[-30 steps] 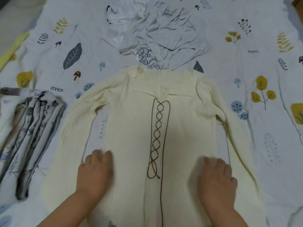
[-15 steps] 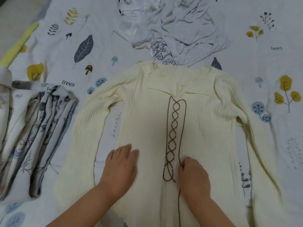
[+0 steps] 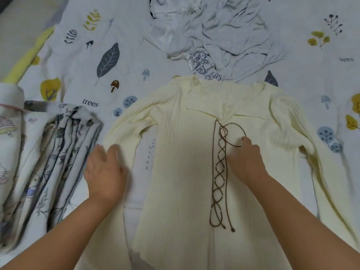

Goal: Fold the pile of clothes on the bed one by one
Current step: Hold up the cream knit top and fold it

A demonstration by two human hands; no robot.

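A cream ribbed long-sleeved sweater point(image 3: 185, 162) lies spread flat on the bed, front up, sleeves out to both sides. A brown lace cord point(image 3: 219, 172) criss-crosses down its chest, and its two ends lie near the hem. My left hand point(image 3: 105, 172) hovers or rests with spread fingers over the sweater's left sleeve, blurred. My right hand point(image 3: 247, 160) lies on the chest just right of the lacing, its fingertips pinching a loop of the cord drawn up toward the neckline. A crumpled pile of grey and white clothes point(image 3: 224, 30) lies beyond the collar.
Folded floral garments point(image 3: 58, 152) are stacked at the left, close to the sweater's left sleeve. The printed bedsheet point(image 3: 97, 36) with leaves and mushrooms covers the whole bed. A yellow strip point(image 3: 29, 55) marks the bed's far left edge.
My left hand slid from the sweater's body out to the left sleeve. My right hand moved up along the lacing, pulling the cord into a loop near the neckline.
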